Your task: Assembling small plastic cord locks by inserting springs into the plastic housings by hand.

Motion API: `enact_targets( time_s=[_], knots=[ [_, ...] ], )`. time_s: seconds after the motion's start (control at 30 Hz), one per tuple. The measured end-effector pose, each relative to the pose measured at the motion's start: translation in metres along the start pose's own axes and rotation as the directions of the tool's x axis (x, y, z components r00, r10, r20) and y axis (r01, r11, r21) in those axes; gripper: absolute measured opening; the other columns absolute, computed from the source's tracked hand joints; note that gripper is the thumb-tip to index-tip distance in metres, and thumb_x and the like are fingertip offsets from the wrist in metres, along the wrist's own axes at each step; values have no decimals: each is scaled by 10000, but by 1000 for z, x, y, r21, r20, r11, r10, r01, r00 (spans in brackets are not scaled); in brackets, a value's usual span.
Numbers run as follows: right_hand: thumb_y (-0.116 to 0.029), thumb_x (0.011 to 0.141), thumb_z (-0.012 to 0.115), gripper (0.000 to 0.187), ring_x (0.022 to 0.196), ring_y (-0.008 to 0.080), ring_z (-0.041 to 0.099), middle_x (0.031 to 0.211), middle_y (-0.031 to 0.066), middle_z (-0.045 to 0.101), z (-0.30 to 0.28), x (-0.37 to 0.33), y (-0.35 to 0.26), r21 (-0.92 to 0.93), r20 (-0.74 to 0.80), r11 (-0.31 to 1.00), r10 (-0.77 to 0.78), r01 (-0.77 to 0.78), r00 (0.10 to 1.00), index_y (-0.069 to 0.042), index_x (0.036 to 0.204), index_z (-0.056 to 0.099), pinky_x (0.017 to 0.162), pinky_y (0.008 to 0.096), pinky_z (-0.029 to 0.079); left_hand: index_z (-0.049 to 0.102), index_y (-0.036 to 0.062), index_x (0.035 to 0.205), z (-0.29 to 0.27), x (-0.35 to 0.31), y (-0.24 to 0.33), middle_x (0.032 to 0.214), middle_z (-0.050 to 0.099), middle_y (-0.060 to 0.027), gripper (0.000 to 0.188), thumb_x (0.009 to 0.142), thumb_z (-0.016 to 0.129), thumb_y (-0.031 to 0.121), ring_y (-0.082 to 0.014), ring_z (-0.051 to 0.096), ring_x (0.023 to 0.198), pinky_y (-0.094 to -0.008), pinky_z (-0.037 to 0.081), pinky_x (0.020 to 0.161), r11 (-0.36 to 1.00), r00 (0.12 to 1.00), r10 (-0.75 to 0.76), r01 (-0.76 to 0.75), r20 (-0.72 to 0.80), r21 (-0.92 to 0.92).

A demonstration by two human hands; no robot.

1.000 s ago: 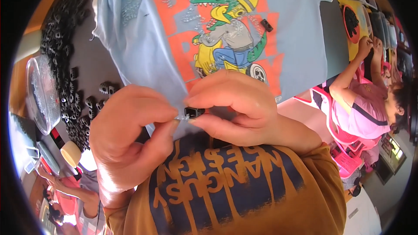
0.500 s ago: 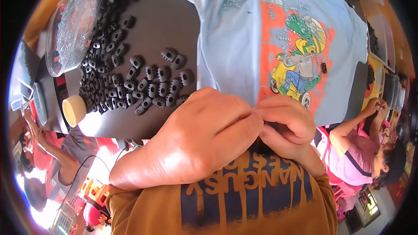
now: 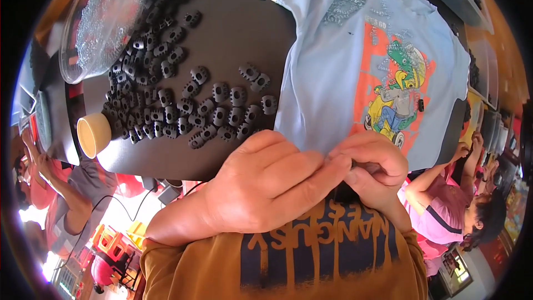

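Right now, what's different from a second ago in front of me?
Your view has turned left, so the blue shirt and the pile of black pieces appear farther right. Your left hand has closed in on your right hand; the small black piece it plainly pinched before is mostly hidden, just a dark edge showing. No release is visible. The small springs still lie on the shirt.

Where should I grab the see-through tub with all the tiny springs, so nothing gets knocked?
Probably best by the left side of the clear plastic tub, coming from the left. Its curved wall shows bare there, beside the tiny springs, so fingers could wrap around it. On the right, black toothed pieces crowd close and might get bumped.
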State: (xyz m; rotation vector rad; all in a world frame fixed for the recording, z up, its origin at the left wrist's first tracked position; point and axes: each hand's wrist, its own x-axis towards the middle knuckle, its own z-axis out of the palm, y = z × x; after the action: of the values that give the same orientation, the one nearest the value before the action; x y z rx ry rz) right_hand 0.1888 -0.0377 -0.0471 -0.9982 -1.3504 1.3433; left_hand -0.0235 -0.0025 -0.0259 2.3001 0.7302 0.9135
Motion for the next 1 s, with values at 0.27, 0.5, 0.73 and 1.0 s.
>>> enact_targets(
  time_s=[0.27,0.5,0.73,1.0],
  knots=[
    [56,750,688,243,755,174,587,929,135,663,-1,-2,9,-2,20,1000,4,-4,1000,40,980,611,632,279,422,670,2,950,-2,-38,-11,820,599,-60,351,602,635,-34,-206,578,647,-337,447,608,973,992,-3,31,-123,229],
    [53,748,689,252,763,182,591,934,144,662,0,-2,12,5,16,1000,-9,8,1000,47,989,618,645,283,431,684,31,975,-8,-62,-15,948,614,-65,326,651,657,50,-210,581,818,-348,450,736,833,988,-101,147,-115,533],
    [48,745,692,247,758,182,592,932,146,664,-1,-1,9,-56,23,998,9,-8,1000,47,981,618,649,279,439,690,38,958,-9,-56,-15,1002,631,-83,309,651,666,5,-245,605,905,-368,469,774,822,956,-132,254,-262,510],
    [89,763,658,239,766,177,603,931,155,654,4,1,9,-22,28,1000,17,-16,999,48,992,605,640,263,468,690,87,940,-8,-50,-10,1090,641,-49,230,712,673,60,-227,586,1082,-384,412,964,823,943,-295,334,-156,459]
  ],
)
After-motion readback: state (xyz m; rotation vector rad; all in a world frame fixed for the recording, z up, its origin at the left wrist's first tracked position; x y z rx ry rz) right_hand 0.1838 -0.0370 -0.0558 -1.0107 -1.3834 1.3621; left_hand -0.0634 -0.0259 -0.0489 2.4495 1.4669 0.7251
